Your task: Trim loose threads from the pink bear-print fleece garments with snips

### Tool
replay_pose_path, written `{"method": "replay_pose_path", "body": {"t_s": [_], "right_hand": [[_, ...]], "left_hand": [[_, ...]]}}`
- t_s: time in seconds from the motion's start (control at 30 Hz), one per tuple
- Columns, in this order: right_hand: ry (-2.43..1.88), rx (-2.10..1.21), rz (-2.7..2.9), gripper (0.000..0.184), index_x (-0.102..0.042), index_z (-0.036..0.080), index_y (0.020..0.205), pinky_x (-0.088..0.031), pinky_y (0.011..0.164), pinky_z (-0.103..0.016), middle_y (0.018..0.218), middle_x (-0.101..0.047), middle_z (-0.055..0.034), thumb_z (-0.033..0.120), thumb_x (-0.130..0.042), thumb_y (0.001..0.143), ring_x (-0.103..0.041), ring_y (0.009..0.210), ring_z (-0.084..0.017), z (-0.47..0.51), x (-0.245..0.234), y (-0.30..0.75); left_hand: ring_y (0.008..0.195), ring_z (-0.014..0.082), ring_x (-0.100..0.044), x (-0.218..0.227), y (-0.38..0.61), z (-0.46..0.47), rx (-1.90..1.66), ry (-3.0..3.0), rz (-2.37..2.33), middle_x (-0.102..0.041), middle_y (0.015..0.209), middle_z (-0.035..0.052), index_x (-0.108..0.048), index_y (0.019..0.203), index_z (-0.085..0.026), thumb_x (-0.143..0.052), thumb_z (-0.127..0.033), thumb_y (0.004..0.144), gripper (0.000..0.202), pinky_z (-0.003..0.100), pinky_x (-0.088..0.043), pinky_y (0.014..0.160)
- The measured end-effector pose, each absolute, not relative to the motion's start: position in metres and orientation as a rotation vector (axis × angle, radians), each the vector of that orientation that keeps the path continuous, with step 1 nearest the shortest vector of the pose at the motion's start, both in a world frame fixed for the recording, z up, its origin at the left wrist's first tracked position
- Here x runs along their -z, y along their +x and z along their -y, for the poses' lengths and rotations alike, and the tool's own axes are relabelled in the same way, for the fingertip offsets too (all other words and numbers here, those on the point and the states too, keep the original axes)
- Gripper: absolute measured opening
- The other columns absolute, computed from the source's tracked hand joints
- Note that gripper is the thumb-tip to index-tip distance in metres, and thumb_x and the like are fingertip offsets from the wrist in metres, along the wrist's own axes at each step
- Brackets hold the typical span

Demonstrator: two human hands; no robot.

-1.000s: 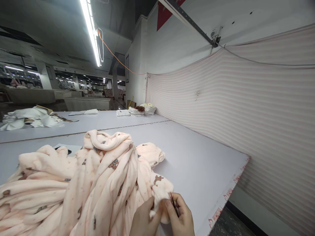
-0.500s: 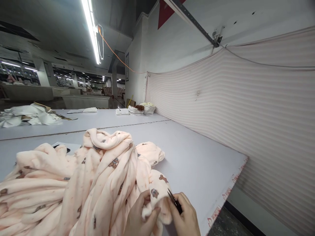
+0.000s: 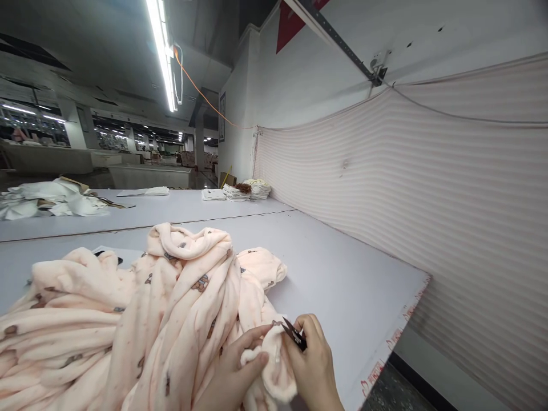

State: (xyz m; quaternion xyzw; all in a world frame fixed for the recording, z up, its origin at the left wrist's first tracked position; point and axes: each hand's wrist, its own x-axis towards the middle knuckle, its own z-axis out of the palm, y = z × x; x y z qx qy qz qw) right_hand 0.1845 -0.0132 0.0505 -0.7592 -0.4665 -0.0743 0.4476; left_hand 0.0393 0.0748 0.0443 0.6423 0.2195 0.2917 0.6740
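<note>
A pale pink plush garment printed with small brown bears is heaped across the near table. At its right end, my left hand pinches a turned-up edge of the fabric between thumb and fingers. Small black thread snips sit in my right hand, their blades pointing up and left at the upper edge of that cloth. The blade tips look slightly apart. Whether they touch the fabric I cannot tell. The lower fingers of my right hand are hidden behind the cloth.
The pale table ends at a taped right edge. A striped pink cloth hangs along the wall. Farther back lie white fabric pieces and folded white stacks. A flat white sheet with a black mark is partly under the garment.
The held end of the garment has been turned so its pale inner side shows. My right hand and the snips have shifted slightly up and left, while the heap stays nearly the same.
</note>
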Motion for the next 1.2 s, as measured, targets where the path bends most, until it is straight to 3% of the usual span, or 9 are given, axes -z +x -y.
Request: {"method": "replay_pose_path", "body": {"t_s": [0.13, 0.2, 0.37, 0.63, 0.8, 0.93, 1.0, 1.1, 1.2], "right_hand": [[-1.958, 0.103, 1.285, 0.012, -0.051, 0.024, 0.072, -0.041, 0.056, -0.021, 0.074, -0.052, 0.0032, 0.026, -0.054, 0.083, -0.055, 0.062, -0.013, 0.014, -0.055, 0.187], [-1.922, -0.018, 1.358, 0.005, -0.06, 0.027, 0.082, -0.044, 0.06, -0.021, 0.078, -0.055, 0.0031, 0.029, -0.056, 0.083, -0.06, 0.068, -0.014, 0.025, -0.063, 0.187], [-1.863, -0.058, 1.516, 0.025, -0.064, 0.032, 0.108, -0.046, 0.062, -0.02, 0.087, -0.057, 0.0005, 0.035, -0.055, 0.085, -0.063, 0.069, -0.013, 0.048, -0.076, 0.183], [-1.785, 0.104, 1.474, 0.02, -0.069, 0.032, 0.095, -0.042, 0.051, -0.019, 0.081, -0.063, -0.0001, 0.036, -0.052, 0.085, -0.062, 0.065, -0.014, 0.041, -0.059, 0.18], [-1.77, 0.151, 1.451, 0.021, -0.069, 0.03, 0.093, -0.045, 0.059, -0.023, 0.08, -0.064, -0.0005, 0.035, -0.051, 0.085, -0.06, 0.063, -0.014, 0.039, -0.057, 0.176], [-1.705, -0.044, 1.253, 0.027, -0.063, 0.026, 0.105, -0.049, 0.072, -0.023, 0.094, -0.065, -0.0018, 0.036, -0.059, 0.081, -0.063, 0.083, -0.018, 0.033, -0.064, 0.183], [-1.679, -0.185, 1.256, 0.023, -0.063, 0.023, 0.099, -0.048, 0.075, -0.024, 0.093, -0.065, -0.0015, 0.033, -0.062, 0.078, -0.062, 0.085, -0.018, 0.026, -0.065, 0.187], [-1.585, -0.376, 1.226, 0.015, -0.06, 0.019, 0.075, -0.045, 0.065, -0.022, 0.071, -0.058, 0.0018, 0.031, -0.057, 0.083, -0.057, 0.07, -0.015, 0.017, -0.059, 0.185], [-1.447, -0.374, 1.05, 0.022, -0.054, 0.019, 0.076, -0.044, 0.06, -0.02, 0.067, -0.051, 0.0034, 0.039, -0.052, 0.086, -0.052, 0.065, -0.013, 0.016, -0.045, 0.175]], "left_hand": [[0.108, 0.0279, -0.06, -0.046, 0.036, -0.082, -0.657, 1.337, -0.478, -0.069, 0.113, 0.0082, -0.065, 0.109, -0.018, -0.067, -0.04, 0.073, 0.043, 0.038, -0.047, 0.094], [0.107, 0.0276, -0.061, -0.048, 0.036, -0.082, -0.653, 1.283, -0.486, -0.071, 0.109, 0.008, -0.066, 0.108, -0.017, -0.068, -0.04, 0.072, 0.042, 0.036, -0.049, 0.091], [0.101, 0.0266, -0.064, -0.053, 0.035, -0.08, -0.605, 1.164, -0.446, -0.072, 0.106, 0.0082, -0.064, 0.111, -0.017, -0.07, -0.039, 0.07, 0.047, 0.037, -0.05, 0.087], [0.099, 0.0272, -0.063, -0.043, 0.036, -0.085, -0.582, 1.149, -0.404, -0.071, 0.104, 0.0086, -0.064, 0.11, -0.017, -0.073, -0.037, 0.067, 0.049, 0.038, -0.048, 0.087], [0.097, 0.0269, -0.063, -0.035, 0.036, -0.087, -0.579, 1.197, -0.402, -0.07, 0.102, 0.0078, -0.063, 0.11, -0.017, -0.071, -0.042, 0.067, 0.05, 0.038, -0.048, 0.087], [0.102, 0.0257, -0.061, -0.048, 0.03, -0.086, -0.56, 1.351, -0.439, -0.069, 0.105, 0.0069, -0.063, 0.109, -0.018, -0.064, -0.04, 0.073, 0.042, 0.034, -0.047, 0.088], [0.105, 0.0242, -0.059, -0.056, 0.028, -0.081, -0.559, 1.507, -0.484, -0.069, 0.107, 0.006, -0.064, 0.106, -0.019, -0.059, -0.035, 0.076, 0.035, 0.032, -0.045, 0.091], [0.092, 0.0223, -0.062, -0.059, 0.032, -0.067, -0.618, 1.773, -0.609, -0.069, 0.091, 0.0028, -0.062, 0.102, -0.022, -0.06, -0.031, 0.072, 0.031, 0.028, -0.046, 0.081], [0.073, 0.0214, -0.062, -0.049, 0.039, -0.053, -0.63, 1.947, -0.742, -0.066, 0.075, 0.0007, -0.063, 0.086, -0.023, -0.062, -0.029, 0.068, 0.02, 0.025, -0.044, 0.066]]}}
